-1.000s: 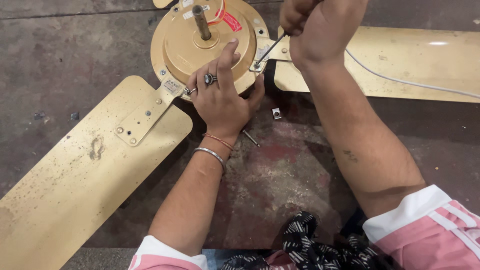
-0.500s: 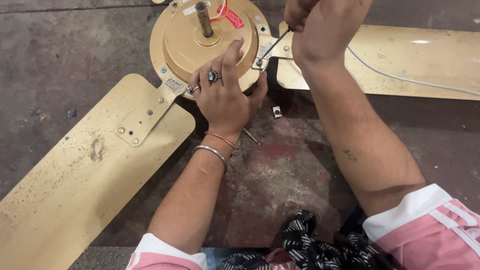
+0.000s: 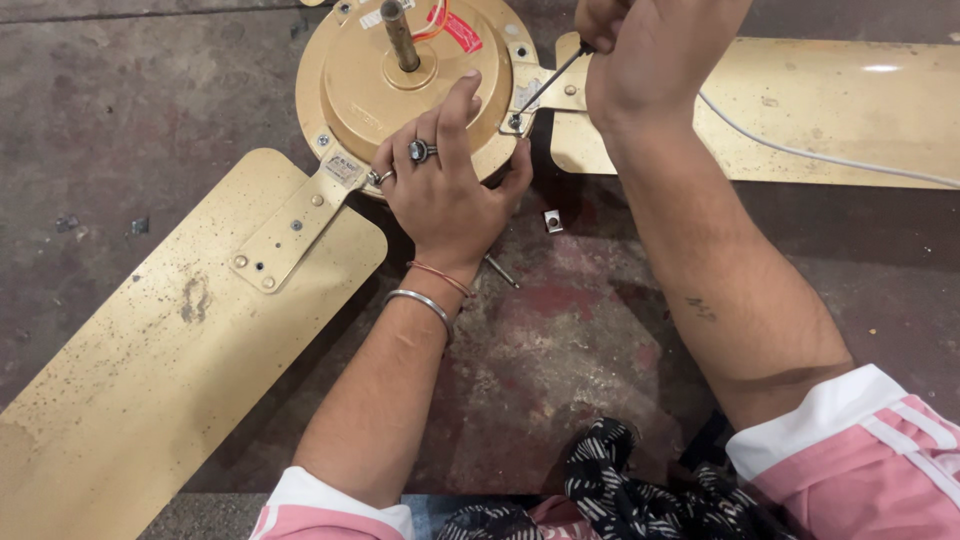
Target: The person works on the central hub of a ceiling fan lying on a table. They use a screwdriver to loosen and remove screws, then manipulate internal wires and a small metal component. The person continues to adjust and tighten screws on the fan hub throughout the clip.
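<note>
One gold ceiling-fan motor, two blades in view, one screwdriver, two hands, two rings, two wrist bands, one loose square nut, one white cable

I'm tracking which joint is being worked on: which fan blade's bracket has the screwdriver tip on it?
The right-hand blade: the screwdriver in the right hand meets its bracket at the motor housing. The lower-left blade is untouched.
</note>
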